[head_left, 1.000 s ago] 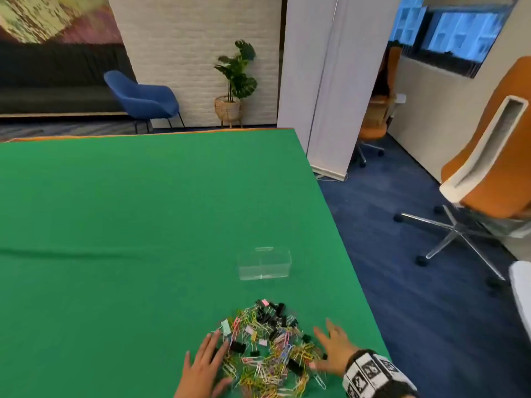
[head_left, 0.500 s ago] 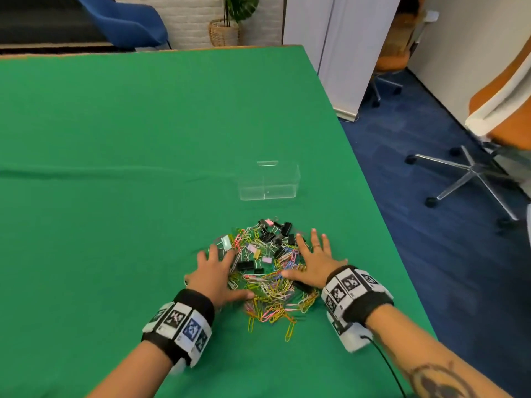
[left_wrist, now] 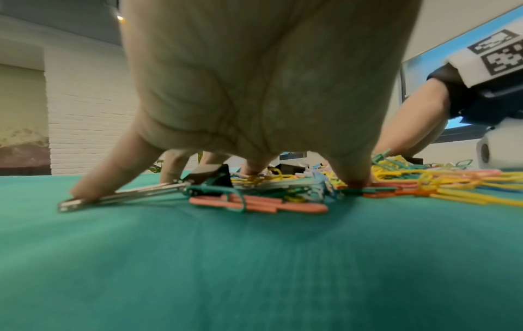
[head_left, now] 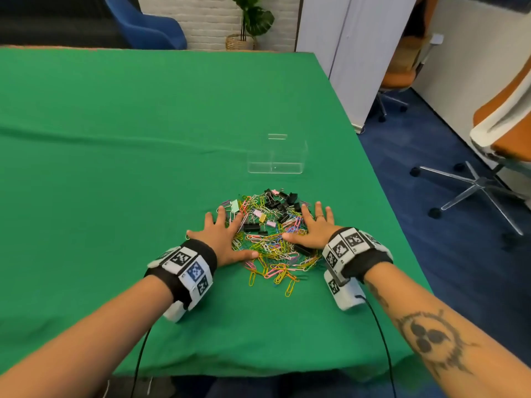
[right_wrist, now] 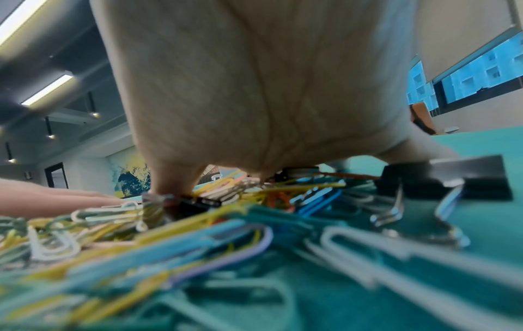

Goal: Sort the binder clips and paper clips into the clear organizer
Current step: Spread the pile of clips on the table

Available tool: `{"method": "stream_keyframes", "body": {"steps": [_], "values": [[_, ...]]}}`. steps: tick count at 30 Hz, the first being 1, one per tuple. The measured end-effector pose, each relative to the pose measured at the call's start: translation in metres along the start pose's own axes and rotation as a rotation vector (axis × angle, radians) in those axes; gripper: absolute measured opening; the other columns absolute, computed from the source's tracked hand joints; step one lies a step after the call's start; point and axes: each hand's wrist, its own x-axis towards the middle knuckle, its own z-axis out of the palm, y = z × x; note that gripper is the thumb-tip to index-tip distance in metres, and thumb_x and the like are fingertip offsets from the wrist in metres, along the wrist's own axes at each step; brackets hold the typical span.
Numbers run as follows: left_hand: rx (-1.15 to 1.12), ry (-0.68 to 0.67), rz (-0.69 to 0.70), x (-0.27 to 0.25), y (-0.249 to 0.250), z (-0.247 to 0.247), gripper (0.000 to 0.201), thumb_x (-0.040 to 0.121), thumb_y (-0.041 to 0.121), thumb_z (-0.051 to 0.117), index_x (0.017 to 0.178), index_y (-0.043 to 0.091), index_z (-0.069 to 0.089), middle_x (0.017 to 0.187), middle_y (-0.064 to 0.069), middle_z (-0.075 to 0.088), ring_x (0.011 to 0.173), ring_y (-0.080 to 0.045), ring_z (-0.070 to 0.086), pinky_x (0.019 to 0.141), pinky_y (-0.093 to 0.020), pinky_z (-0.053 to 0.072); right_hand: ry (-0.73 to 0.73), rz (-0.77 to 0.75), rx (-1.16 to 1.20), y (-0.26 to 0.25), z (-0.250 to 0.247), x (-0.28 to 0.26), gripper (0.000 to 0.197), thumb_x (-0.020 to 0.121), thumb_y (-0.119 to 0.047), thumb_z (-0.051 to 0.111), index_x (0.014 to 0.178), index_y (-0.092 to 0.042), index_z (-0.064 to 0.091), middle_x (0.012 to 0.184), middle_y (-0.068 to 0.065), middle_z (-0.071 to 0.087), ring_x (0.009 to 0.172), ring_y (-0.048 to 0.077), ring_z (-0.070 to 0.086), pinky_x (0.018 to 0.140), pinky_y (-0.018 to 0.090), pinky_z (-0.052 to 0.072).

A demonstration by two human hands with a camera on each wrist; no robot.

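A heap of coloured paper clips (head_left: 273,251) mixed with black and pastel binder clips (head_left: 280,203) lies on the green table (head_left: 115,168) near its right front. My left hand (head_left: 221,234) rests flat and spread on the heap's left side. My right hand (head_left: 314,225) lies flat on its right side. Neither holds anything. The clear organizer (head_left: 275,156) stands empty just beyond the heap. In the left wrist view my fingertips (left_wrist: 85,194) press on a binder clip's silver handle (left_wrist: 121,197). A black binder clip (right_wrist: 444,181) shows in the right wrist view.
The table's right edge (head_left: 373,179) runs close to my right hand, with blue carpet below. Orange office chairs (head_left: 502,124) stand on the right. A blue chair (head_left: 146,27) and a potted plant (head_left: 250,21) stand beyond the far edge.
The head view has tilted down and drawn closer. Both hands stay flat on the sides of the heap, having slid forward onto it since a second ago.
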Motion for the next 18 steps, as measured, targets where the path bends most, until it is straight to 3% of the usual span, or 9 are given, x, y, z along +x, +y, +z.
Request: {"method": "stream_keyframes", "body": {"steps": [11, 18], "values": [[0.033, -0.002, 0.001, 0.001, 0.001, 0.004, 0.099, 0.072, 0.08, 0.037, 0.147, 0.036, -0.009, 0.157, -0.006, -0.013, 0.145, -0.035, -0.001, 0.102, -0.069, 0.028, -0.062, -0.1, -0.024, 0.018, 0.002, 0.003, 0.108, 0.071, -0.079, 0.039, 0.148, -0.023, -0.011, 0.154, 0.006, -0.027, 0.142, 0.031, -0.024, 0.114, 0.062, 0.008], [0.014, 0.014, 0.001, 0.001, 0.001, 0.007, 0.092, 0.076, 0.076, 0.037, 0.147, 0.037, -0.005, 0.158, -0.003, -0.009, 0.145, -0.033, 0.001, 0.101, -0.067, 0.031, -0.035, -0.141, 0.021, 0.024, -0.004, -0.004, 0.099, 0.078, -0.07, 0.043, 0.149, -0.019, -0.002, 0.157, 0.007, -0.017, 0.145, 0.029, -0.015, 0.119, 0.047, 0.003]]}}
